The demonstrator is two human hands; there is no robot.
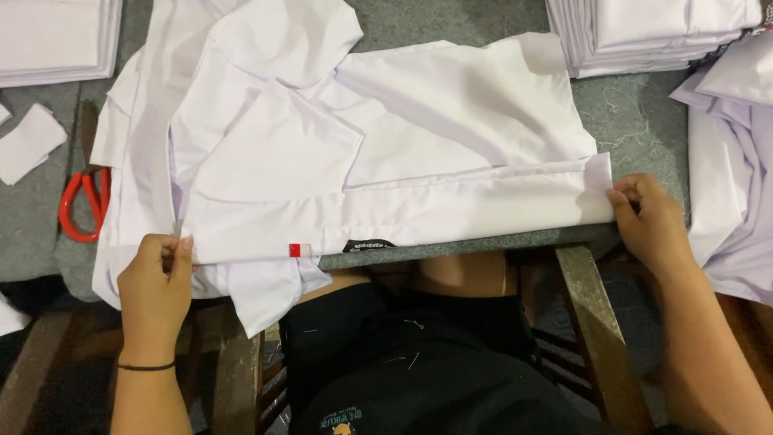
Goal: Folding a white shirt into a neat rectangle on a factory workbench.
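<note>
- A white garment (pixel 386 153) lies spread over the grey work table (pixel 636 113), filling the middle of the frame; its folded lower edge runs along the table's near rim, from lower left to right of centre.
- The left hand (pixel 155 278), at the lower left, pinches that folded edge between thumb and fingers, just left of a small red tag (pixel 295 250) sewn into the hem.
- The right hand (pixel 646 217), at the right of centre, is closed in a pinch on the opposite end of the same edge, where the cloth's corner turns up.
- A black label (pixel 369 245) hangs below the edge near the middle.
- The cloth looks thin, light and limp: it creases readily and a flap droops off the table at the lower left. It would likely sag if lifted from one point, so the firmer doubled hem, held at both ends, seems the best grip.
- Red-handled scissors (pixel 83 205) lie at the left edge, partly under the garment.
- A stack of folded white pieces (pixel 644 32) sits in the upper right, another stack (pixel 56 40) in the upper left, and loose white cloth (pixel 729 161) lies along the right edge.
- A small white scrap (pixel 28 143) rests at the far left.
</note>
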